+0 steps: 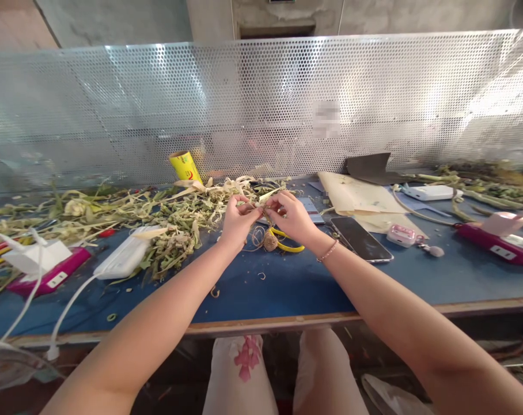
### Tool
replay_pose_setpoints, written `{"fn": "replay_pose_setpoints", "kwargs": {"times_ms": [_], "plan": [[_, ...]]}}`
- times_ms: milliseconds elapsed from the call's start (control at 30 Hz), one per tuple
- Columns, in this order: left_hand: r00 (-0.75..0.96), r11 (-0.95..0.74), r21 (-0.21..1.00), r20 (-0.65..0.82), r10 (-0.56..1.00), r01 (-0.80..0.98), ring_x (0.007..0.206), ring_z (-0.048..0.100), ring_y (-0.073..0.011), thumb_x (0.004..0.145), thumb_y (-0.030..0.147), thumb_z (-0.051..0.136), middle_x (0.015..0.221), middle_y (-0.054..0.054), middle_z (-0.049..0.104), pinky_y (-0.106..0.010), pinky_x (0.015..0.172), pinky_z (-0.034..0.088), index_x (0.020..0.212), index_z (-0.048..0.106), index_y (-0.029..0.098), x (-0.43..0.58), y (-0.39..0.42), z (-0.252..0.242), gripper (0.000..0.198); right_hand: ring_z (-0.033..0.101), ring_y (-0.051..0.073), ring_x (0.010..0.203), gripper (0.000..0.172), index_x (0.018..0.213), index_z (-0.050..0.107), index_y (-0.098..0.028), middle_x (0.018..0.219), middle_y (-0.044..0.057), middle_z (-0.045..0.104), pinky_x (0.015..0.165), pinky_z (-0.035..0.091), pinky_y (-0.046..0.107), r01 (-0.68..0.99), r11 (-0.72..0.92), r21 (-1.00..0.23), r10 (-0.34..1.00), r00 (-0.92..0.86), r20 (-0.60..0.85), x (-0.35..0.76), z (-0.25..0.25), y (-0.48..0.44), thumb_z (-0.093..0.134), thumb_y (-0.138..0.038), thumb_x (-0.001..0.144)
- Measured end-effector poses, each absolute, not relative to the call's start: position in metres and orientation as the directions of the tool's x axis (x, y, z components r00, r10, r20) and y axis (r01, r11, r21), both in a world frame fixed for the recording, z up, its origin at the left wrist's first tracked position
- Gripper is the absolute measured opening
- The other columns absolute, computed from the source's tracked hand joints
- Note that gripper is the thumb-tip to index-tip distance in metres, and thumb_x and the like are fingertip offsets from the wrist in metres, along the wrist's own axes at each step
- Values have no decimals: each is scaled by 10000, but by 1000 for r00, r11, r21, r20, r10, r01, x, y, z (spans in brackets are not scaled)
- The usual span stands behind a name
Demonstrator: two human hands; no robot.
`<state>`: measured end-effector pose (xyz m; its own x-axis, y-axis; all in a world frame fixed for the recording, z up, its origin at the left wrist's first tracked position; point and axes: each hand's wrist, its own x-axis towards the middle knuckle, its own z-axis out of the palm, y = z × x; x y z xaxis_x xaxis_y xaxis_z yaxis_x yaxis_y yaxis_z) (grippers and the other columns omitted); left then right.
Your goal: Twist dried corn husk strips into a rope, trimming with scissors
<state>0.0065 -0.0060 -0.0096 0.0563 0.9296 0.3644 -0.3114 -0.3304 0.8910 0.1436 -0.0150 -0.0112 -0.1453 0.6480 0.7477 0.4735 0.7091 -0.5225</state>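
Pinching 1 small plant piece [270, 196] between the clamped fingertips of the left hand [235, 223] and right hand [293, 215], just beyond a twine ball [270, 240]. Seems partway through, to judge by the large dried heap [170, 230] left of the fingers; cannot tell finished from unfinished there. Looks pale, yellowish-green, thin and strip-like; too small for finer detail.

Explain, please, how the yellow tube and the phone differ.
The yellow tube is round and hollow; the phone is a flat slab. The tube looks tilted behind the dried plants, whereas the phone lies flat on the blue table. The tube is bright yellow, the phone's screen dark. Neither is held.
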Motion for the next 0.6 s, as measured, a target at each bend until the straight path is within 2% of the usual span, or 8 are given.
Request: {"fn": "replay_pose_setpoints", "kwargs": {"times_ms": [300,600], "plan": [[38,-337,885,368,929,-320,526,571,-74,531,236,732,571,88,570,-235,597,476,802,350,210,7,-3,-14,469,505,124,709,27,745,520,-178,781,34,504,557,445,233,429,758,-491,615,-218,758,145,-11,-16,497,-179,761],[29,-354,892,377,926,-282,531,564,-83,540,256,734,586,76,568,-261,614,482,800,358,212,8,-4,-15,459,513,126,663,132,662,552,-169,664,26,555,591,431,252,445,680,-583,696,-141,704,145,-6,-17,476,-215,759]]}}
